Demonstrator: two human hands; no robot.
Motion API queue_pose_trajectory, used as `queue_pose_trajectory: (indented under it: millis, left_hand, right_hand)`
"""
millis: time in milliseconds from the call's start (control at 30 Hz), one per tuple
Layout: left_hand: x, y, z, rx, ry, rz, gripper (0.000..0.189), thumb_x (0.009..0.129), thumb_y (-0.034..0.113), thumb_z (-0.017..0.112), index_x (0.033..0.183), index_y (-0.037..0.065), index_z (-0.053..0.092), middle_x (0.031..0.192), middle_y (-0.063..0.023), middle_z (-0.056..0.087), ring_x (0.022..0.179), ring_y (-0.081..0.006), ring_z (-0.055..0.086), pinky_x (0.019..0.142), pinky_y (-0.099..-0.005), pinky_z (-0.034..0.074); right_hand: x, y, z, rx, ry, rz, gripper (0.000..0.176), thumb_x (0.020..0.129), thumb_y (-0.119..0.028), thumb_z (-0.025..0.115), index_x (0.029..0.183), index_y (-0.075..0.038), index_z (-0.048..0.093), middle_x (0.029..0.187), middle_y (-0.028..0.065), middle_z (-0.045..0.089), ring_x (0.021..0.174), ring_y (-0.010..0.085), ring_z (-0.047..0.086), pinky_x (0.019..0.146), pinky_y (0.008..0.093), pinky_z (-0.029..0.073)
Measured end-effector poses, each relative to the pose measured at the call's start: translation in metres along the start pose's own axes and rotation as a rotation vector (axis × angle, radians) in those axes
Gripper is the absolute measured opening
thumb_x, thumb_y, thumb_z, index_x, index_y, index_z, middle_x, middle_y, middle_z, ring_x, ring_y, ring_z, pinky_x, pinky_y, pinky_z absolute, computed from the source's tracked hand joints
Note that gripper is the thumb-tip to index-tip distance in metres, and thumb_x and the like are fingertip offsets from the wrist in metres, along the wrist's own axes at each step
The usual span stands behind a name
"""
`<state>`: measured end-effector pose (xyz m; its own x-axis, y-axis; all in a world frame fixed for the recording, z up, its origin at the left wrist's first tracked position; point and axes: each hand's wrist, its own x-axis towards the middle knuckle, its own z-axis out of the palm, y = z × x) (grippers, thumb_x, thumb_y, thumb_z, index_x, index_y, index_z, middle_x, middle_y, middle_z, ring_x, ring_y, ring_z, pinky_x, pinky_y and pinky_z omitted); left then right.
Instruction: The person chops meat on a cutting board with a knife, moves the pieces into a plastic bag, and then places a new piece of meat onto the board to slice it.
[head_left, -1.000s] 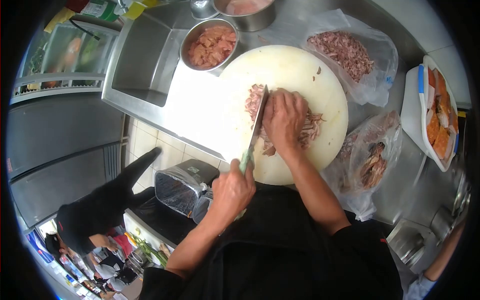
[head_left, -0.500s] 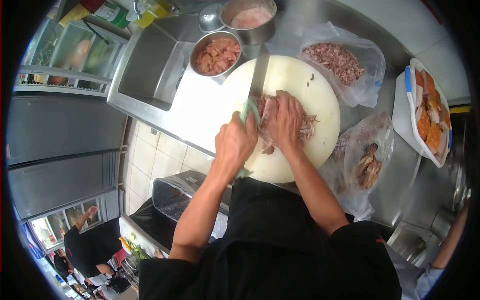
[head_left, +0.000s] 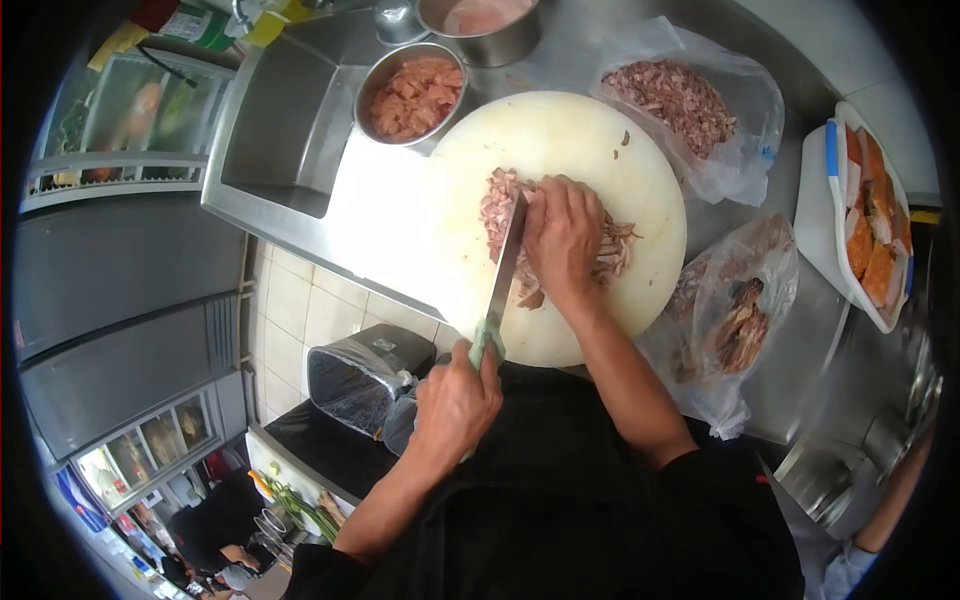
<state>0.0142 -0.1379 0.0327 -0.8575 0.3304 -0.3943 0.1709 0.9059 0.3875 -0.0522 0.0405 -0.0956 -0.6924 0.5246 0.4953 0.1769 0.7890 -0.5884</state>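
Note:
My left hand [head_left: 458,400] is closed round the handle of a large knife [head_left: 508,255], its handle wrapped in green cloth [head_left: 487,340]. The blade lies across the meat, close beside the fingertips of my right hand [head_left: 566,235]. That hand presses down with bent fingers on the meat and covers much of it. Small diced pieces of meat [head_left: 498,203] lie left of the blade on the round white cutting board [head_left: 640,170]. Stringy shreds of meat [head_left: 615,250] stick out right of my right hand.
A metal bowl of raw meat pieces [head_left: 417,98] and another metal pot [head_left: 490,30] stand behind the board. To the right are a bag of chopped meat [head_left: 672,105], a bag with browned meat [head_left: 742,325] and a white tub of browned slabs [head_left: 870,215]. A sink [head_left: 285,140] lies left.
My left hand has drawn the knife back towards my body, and the blade now lies nearer me. Diced meat shows left of it. My right hand stays on the meat.

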Motion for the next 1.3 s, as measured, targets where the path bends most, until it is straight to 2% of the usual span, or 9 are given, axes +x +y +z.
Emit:
queue_pose_trajectory:
  millis: [333, 400, 500, 633, 700, 900, 1133, 1200, 1300]
  left_hand:
    - [0.145, 0.042, 0.017, -0.152, 0.183, 0.139, 0.040, 0.097, 0.031, 0.055, 0.102, -0.007, 0.064, 0.079, -0.0367, 0.065, 0.078, -0.0527, 0.066, 0.072, -0.0559, 0.055]
    - [0.153, 0.044, 0.004, -0.156, 0.092, 0.104, 0.044, 0.098, 0.033, 0.053, 0.103, -0.009, 0.064, 0.082, -0.0369, 0.066, 0.081, -0.0536, 0.065, 0.077, -0.0549, 0.054]
    - [0.130, 0.034, -0.013, -0.163, 0.138, 0.116, 0.046, 0.100, 0.035, 0.051, 0.102, -0.009, 0.063, 0.082, -0.0374, 0.065, 0.084, -0.0537, 0.065, 0.079, -0.0553, 0.052]
    - [0.073, 0.026, -0.023, -0.123, 0.160, 0.069, 0.041, 0.101, 0.034, 0.052, 0.098, -0.006, 0.061, 0.075, -0.0363, 0.064, 0.077, -0.0540, 0.065, 0.072, -0.0588, 0.051]
    - [0.053, 0.029, -0.018, -0.129, 0.153, 0.057, 0.039, 0.101, 0.033, 0.053, 0.096, -0.005, 0.060, 0.071, -0.0350, 0.063, 0.073, -0.0546, 0.064, 0.069, -0.0596, 0.051]
    - [0.030, 0.023, 0.008, -0.076, 0.160, 0.058, 0.031, 0.100, 0.029, 0.055, 0.092, -0.001, 0.055, 0.060, -0.0307, 0.060, 0.058, -0.0510, 0.062, 0.056, -0.0592, 0.050]
    - [-0.001, 0.013, -0.004, -0.030, 0.029, 0.009, 0.030, 0.100, 0.028, 0.055, 0.096, -0.002, 0.056, 0.061, -0.0301, 0.062, 0.059, -0.0513, 0.063, 0.056, -0.0583, 0.050]
    - [-0.001, 0.016, -0.008, 0.011, -0.011, -0.053, 0.034, 0.101, 0.027, 0.054, 0.102, -0.006, 0.061, 0.066, -0.0332, 0.061, 0.067, -0.0534, 0.062, 0.064, -0.0595, 0.050]
    - [0.015, 0.019, -0.008, 0.002, -0.053, -0.068, 0.035, 0.100, 0.026, 0.054, 0.102, -0.008, 0.061, 0.068, -0.0334, 0.062, 0.068, -0.0535, 0.063, 0.066, -0.0596, 0.050]
  right_hand:
    - [0.000, 0.005, -0.005, 0.065, -0.063, -0.024, 0.017, 0.087, -0.008, 0.062, 0.100, 0.001, 0.065, 0.108, 0.0164, 0.064, 0.104, 0.0364, 0.058, 0.090, 0.0486, 0.045]
    - [0.006, 0.004, -0.015, 0.075, -0.146, -0.012, 0.018, 0.091, -0.011, 0.060, 0.102, 0.002, 0.065, 0.107, 0.0187, 0.065, 0.104, 0.0376, 0.058, 0.093, 0.0484, 0.045]
    - [0.013, 0.013, -0.021, 0.165, -0.265, 0.088, 0.026, 0.097, -0.019, 0.055, 0.107, 0.002, 0.065, 0.107, 0.0220, 0.067, 0.102, 0.0391, 0.061, 0.094, 0.0476, 0.046]
    - [0.015, 0.010, -0.031, 0.334, -0.265, 0.294, 0.023, 0.095, -0.018, 0.057, 0.106, 0.000, 0.066, 0.108, 0.0200, 0.067, 0.101, 0.0391, 0.062, 0.093, 0.0475, 0.048]
    - [0.003, 0.017, -0.015, 0.205, -0.054, 0.043, 0.021, 0.092, -0.016, 0.061, 0.105, 0.000, 0.066, 0.106, 0.0180, 0.067, 0.100, 0.0383, 0.062, 0.092, 0.0463, 0.048]
    - [0.002, 0.017, -0.012, 0.182, -0.044, 0.047, 0.021, 0.088, -0.011, 0.062, 0.105, 0.000, 0.065, 0.103, 0.0173, 0.066, 0.098, 0.0375, 0.061, 0.091, 0.0456, 0.048]
    - [-0.002, 0.022, -0.011, 0.133, -0.044, 0.049, 0.021, 0.088, -0.010, 0.062, 0.106, 0.000, 0.065, 0.105, 0.0174, 0.066, 0.100, 0.0371, 0.062, 0.091, 0.0465, 0.049]
    - [0.001, 0.021, -0.013, 0.168, -0.068, 0.005, 0.020, 0.087, -0.009, 0.063, 0.105, 0.000, 0.066, 0.108, 0.0173, 0.067, 0.101, 0.0366, 0.062, 0.092, 0.0464, 0.049]
    - [0.003, 0.020, -0.013, 0.157, -0.066, -0.001, 0.018, 0.086, -0.009, 0.065, 0.102, -0.001, 0.067, 0.109, 0.0166, 0.067, 0.102, 0.0360, 0.063, 0.092, 0.0456, 0.049]
